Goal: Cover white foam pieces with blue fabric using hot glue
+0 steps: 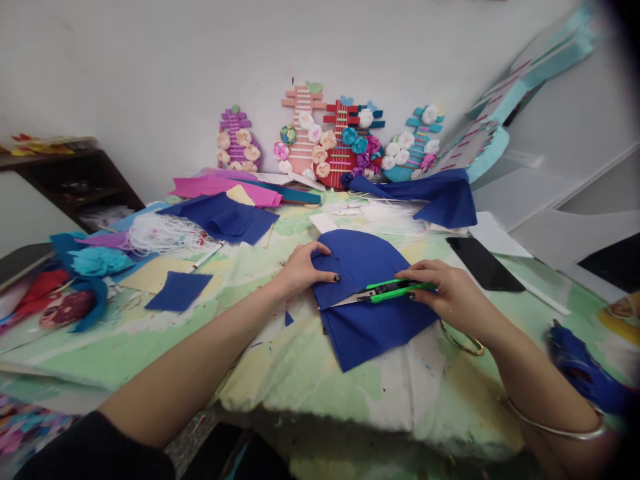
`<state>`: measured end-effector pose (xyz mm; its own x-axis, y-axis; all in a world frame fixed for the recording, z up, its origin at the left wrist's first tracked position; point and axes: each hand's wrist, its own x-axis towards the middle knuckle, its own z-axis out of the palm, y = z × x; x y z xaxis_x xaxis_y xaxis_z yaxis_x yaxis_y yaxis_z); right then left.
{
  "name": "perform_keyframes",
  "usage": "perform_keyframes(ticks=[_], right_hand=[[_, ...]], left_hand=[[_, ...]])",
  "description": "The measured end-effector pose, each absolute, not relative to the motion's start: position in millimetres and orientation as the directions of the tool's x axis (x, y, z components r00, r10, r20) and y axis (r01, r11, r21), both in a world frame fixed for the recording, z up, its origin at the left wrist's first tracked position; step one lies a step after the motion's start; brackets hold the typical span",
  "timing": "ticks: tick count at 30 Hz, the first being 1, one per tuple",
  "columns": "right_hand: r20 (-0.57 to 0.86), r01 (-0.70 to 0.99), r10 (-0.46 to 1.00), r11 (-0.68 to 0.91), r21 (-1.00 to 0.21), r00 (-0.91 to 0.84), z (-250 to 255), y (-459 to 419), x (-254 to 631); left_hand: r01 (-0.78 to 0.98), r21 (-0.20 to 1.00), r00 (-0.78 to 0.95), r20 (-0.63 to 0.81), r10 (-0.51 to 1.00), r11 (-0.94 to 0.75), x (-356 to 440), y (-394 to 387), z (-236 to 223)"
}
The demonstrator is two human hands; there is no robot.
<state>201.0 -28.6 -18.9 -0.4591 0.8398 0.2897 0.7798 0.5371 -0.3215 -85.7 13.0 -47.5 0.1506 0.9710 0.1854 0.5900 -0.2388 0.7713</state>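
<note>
My left hand (pixel 305 268) holds the left edge of a dark blue sheet (pixel 375 257), thumb on top and index finger along the edge. Fabric or stiff paper, I cannot tell which. In my right hand (pixel 445 290) is a green and black utility knife (pixel 395 290), gripped between thumb and fingers. Its tip points left and lies along a slit in the blue sheet, where a strip of white shows. Below the slit, the lower part of the sheet (pixel 370 333) spreads to a corner near the table's front edge.
A black phone (pixel 485 265) lies right, beyond a blue tape dispenser (pixel 585 373). To the left are a blue scrap (pixel 180 291), tangled white string (pixel 165 233) and folded blue material (pixel 225 217). Flower-decorated model instruments (pixel 343 150) lean against the wall.
</note>
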Motion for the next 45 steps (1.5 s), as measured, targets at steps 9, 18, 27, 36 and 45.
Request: perform_keyframes(ticks=[9,18,27,36,45], right_hand=[[0.309,0.782,0.830,0.548,-0.297,-0.465,-18.8,-29.3,205.6],[0.297,0.766,0.827,0.557,-0.320,-0.478,-20.0,-28.7,201.0],[0.315,0.784,0.828,0.549,-0.290,-0.464,-22.4,-33.3,192.3],[0.293,0.779,0.836,0.542,-0.315,-0.464,-13.5,-34.7,202.9],[0.373,0.676,0.898,0.424,-0.602,-0.231,-15.5,-25.7,221.6]], left_hand=[[0.598,0.768,0.139,0.181,0.974,-0.229,-84.8,10.9,-46.5],[0.604,0.764,0.136,0.184,0.974,-0.228,-83.9,10.0,-45.0],[0.597,0.765,0.149,0.192,0.970,-0.244,-84.6,11.2,-45.9],[0.605,0.760,0.142,0.191,0.971,-0.238,-83.9,11.1,-45.1],[0.382,0.889,0.152,0.208,0.966,-0.252,-91.3,15.3,-44.0]])
